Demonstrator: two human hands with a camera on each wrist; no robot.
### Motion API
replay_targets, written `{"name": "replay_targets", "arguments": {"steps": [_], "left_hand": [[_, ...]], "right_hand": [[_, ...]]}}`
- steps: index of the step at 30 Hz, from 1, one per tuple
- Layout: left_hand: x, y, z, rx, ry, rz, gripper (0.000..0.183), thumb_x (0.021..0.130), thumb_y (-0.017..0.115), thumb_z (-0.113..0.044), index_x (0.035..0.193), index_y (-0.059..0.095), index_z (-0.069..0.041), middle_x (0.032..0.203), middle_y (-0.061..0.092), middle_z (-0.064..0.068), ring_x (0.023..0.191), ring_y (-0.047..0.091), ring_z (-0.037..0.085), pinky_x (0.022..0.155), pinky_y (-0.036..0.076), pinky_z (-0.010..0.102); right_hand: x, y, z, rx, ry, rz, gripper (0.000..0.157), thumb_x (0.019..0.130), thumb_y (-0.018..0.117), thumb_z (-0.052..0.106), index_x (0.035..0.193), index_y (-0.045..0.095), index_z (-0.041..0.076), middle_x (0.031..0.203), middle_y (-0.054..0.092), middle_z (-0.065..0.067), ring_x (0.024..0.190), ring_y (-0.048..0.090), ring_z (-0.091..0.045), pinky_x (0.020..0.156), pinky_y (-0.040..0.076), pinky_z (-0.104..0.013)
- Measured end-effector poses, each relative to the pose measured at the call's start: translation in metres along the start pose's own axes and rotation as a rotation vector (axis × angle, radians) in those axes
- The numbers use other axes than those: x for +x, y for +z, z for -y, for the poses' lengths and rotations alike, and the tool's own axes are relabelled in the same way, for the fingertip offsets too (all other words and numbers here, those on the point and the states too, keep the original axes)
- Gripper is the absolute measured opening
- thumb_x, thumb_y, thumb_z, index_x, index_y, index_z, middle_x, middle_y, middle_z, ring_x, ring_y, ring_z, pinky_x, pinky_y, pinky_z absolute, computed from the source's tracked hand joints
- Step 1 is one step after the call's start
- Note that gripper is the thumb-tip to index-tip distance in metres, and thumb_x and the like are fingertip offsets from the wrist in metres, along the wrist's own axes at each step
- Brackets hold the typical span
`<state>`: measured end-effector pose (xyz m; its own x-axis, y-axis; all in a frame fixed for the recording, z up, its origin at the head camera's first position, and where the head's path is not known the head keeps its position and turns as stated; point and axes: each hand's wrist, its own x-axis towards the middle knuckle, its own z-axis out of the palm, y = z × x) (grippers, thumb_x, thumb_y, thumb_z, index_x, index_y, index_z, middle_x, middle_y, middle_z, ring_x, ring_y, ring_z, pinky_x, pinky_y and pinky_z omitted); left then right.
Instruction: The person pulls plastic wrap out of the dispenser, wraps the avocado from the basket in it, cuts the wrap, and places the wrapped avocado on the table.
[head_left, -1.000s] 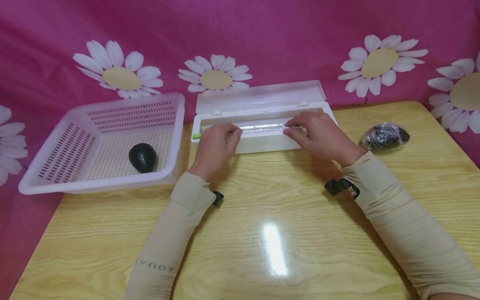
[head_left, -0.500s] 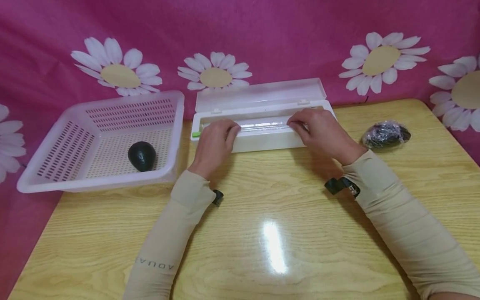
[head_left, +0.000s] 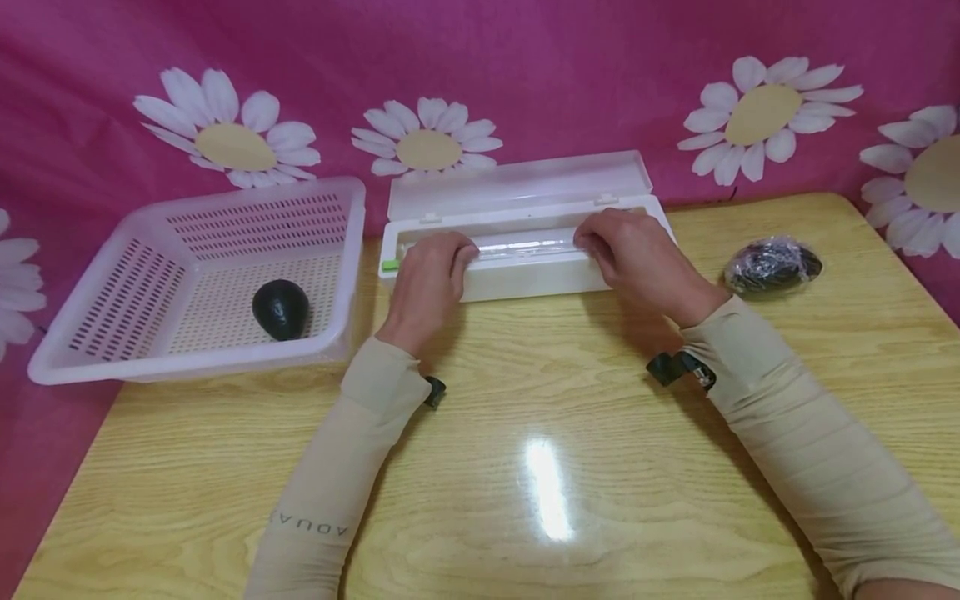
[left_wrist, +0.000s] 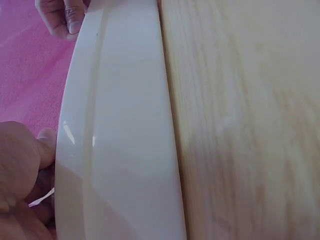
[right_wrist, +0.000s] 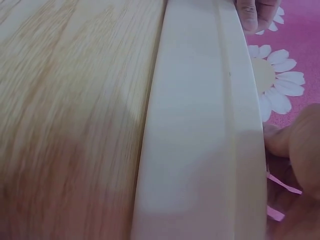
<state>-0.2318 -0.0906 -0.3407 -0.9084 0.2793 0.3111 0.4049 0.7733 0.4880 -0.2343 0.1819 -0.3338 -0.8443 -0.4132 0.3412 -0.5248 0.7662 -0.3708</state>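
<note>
A white plastic-wrap dispenser (head_left: 525,282) stands at the back of the table with its lid (head_left: 517,185) raised. Inside it shows a shiny roll of clear plastic wrap (head_left: 525,243). My left hand (head_left: 426,287) pinches the wrap at the left part of the front rim, thumb and fingertips together. Toward the right end, my right hand (head_left: 637,262) pinches it the same way. In the left wrist view the left hand (left_wrist: 20,175) is right at the dispenser's edge; the right wrist view has the right hand (right_wrist: 300,160) beside that edge too. The pinched film itself is mostly hidden by the fingers.
Left of the dispenser is a white perforated basket (head_left: 195,364) with a dark avocado (head_left: 281,310) in it. A similar dark item wrapped in plastic (head_left: 772,265) lies to the right. A green tab (head_left: 390,266) sits on the dispenser's left end. Behind hangs a pink flowered cloth (head_left: 562,75).
My right hand has shifted slightly right and back along the dispenser, widening the gap between the hands a little. The left hand keeps nearly the same place. The whole view has shifted slightly.
</note>
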Motion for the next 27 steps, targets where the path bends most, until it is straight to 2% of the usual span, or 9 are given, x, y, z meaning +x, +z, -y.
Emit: {"name": "replay_targets", "arguments": {"steps": [14,21,27], "left_hand": [[0.001,-0.003,0.0,0.005,0.047,-0.032,0.027,0.107,0.054,-0.02,0.108,0.073,-0.001,0.107,0.077,0.015,0.106,0.069,0.033,0.102,0.052,0.045],[0.002,-0.007,-0.001,0.019,0.058,-0.027,0.026,0.107,0.055,-0.02,0.107,0.072,-0.001,0.103,0.076,0.015,0.102,0.069,0.034,0.099,0.053,0.045],[0.002,-0.011,-0.003,0.034,0.05,-0.006,0.029,0.108,0.053,-0.023,0.109,0.072,-0.001,0.106,0.077,0.014,0.102,0.068,0.033,0.099,0.053,0.045]], "right_hand": [[0.0,0.0,-0.001,0.008,-0.01,-0.035,0.015,0.103,0.059,0.006,0.104,0.069,-0.005,0.097,0.073,-0.021,0.093,0.067,-0.036,0.092,0.054,-0.053],[0.0,-0.002,-0.001,0.002,-0.038,-0.063,0.013,0.102,0.059,0.005,0.105,0.068,-0.005,0.097,0.072,-0.02,0.093,0.066,-0.035,0.089,0.055,-0.051],[-0.002,-0.006,0.002,0.016,-0.019,-0.066,0.014,0.103,0.058,0.006,0.106,0.069,-0.003,0.098,0.071,-0.018,0.09,0.064,-0.031,0.086,0.054,-0.049]]}}
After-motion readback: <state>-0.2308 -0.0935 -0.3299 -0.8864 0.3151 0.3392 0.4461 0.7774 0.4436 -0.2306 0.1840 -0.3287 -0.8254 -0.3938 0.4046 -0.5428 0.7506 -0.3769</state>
